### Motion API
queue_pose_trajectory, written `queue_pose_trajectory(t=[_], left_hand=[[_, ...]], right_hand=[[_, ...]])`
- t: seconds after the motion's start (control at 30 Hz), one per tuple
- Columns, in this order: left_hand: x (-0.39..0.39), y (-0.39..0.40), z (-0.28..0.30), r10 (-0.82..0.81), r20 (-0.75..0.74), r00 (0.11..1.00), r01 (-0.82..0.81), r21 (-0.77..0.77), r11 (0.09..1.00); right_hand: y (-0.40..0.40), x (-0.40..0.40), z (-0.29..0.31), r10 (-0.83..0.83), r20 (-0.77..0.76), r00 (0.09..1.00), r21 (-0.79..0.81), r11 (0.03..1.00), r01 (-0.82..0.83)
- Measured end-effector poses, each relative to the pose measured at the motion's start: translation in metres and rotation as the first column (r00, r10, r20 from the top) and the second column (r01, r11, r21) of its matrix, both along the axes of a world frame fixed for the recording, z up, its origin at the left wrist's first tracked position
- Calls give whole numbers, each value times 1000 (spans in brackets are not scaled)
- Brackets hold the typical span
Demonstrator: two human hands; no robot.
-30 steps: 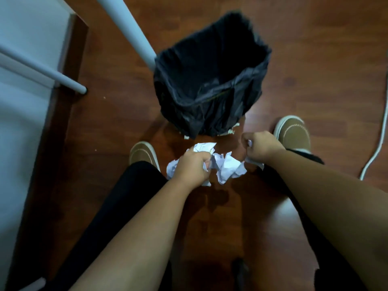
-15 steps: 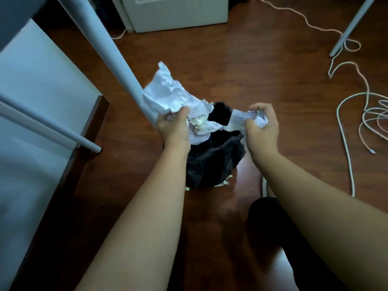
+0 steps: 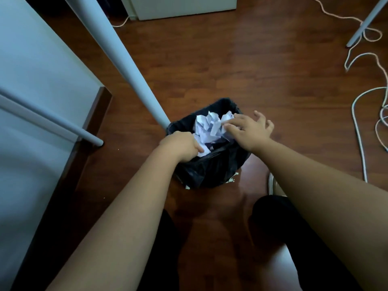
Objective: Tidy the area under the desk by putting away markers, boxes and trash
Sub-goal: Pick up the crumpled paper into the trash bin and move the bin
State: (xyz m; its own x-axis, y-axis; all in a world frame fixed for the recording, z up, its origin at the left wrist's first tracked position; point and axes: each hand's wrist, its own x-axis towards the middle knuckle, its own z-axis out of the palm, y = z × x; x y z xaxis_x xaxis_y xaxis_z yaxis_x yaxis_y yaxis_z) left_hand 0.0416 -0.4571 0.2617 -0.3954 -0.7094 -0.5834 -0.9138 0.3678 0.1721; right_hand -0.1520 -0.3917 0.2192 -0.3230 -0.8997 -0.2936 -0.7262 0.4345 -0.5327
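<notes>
A small bin lined with a black bag (image 3: 210,171) stands on the wooden floor at the foot of a white desk leg (image 3: 126,66). Crumpled white paper (image 3: 206,127) fills its mouth. My left hand (image 3: 179,144) is at the bin's left rim, fingers curled, thumb on the paper's lower left edge. My right hand (image 3: 249,129) hovers over the right side of the paper with fingers spread, fingertips touching the paper.
Small paper scraps (image 3: 232,180) lie at the bin's base. White cables (image 3: 357,114) loop over the floor at right, near another desk leg (image 3: 365,22). A white cabinet (image 3: 184,5) stands at the back. A white wall (image 3: 42,70) with dark skirting runs along the left. My shoe (image 3: 273,185) is beside the bin.
The paper, lifted off the floor in both hands, has gone down into the bin. My right hand has let go and spread its fingers.
</notes>
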Motion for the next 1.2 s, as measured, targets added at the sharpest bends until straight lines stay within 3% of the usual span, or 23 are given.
queue_pose_trajectory(t=[0.1,0.17,0.23,0.3,0.4,0.53,0.7,0.8,0.87,0.93,1.0,1.03,1.07,1.13,1.2], left_hand=[[34,6,-2,285,-210,935,-315,-131,940],[48,8,-17,464,-303,833,-515,-117,849],[48,16,-34,685,-346,641,-668,189,720],[38,20,-50,815,-349,463,-682,448,579],[21,10,-62,818,-448,361,-643,516,566],[-2,-13,-69,831,-538,142,-556,652,516],[-21,-37,-94,740,-660,130,-576,557,598],[-18,-35,-103,621,-777,102,-705,383,597],[-7,-21,-113,549,-827,124,-817,229,530],[15,-7,-136,551,-800,238,-847,107,521],[41,0,-167,579,-588,565,-726,-21,688],[52,2,-182,532,-370,762,-589,-54,807],[62,4,-195,420,-124,899,-428,-46,903],[70,3,-212,196,163,967,-196,-14,980],[66,-5,-226,130,208,969,-143,49,988]], right_hand=[[3,-10,-2,-157,42,987,-181,970,162],[0,-19,-11,-282,167,945,-173,935,309],[-2,-22,-22,-362,387,848,31,924,381],[-4,-22,-34,-417,508,754,184,908,378],[-14,-30,-44,-482,566,669,147,857,494],[-25,-53,-50,-464,652,599,91,833,546],[-22,-65,-64,-444,643,624,32,830,557],[15,-50,-78,-430,578,693,-97,807,582],[46,-41,-104,-489,486,724,-126,781,611],[67,-34,-141,-484,314,816,-25,856,517],[73,-27,-170,-259,131,957,232,947,225],[71,-22,-179,-109,105,989,370,927,63],[68,-17,-189,17,108,994,464,883,-66],[56,-4,-200,182,104,978,535,818,-209],[44,9,-211,281,81,956,531,800,-280]])
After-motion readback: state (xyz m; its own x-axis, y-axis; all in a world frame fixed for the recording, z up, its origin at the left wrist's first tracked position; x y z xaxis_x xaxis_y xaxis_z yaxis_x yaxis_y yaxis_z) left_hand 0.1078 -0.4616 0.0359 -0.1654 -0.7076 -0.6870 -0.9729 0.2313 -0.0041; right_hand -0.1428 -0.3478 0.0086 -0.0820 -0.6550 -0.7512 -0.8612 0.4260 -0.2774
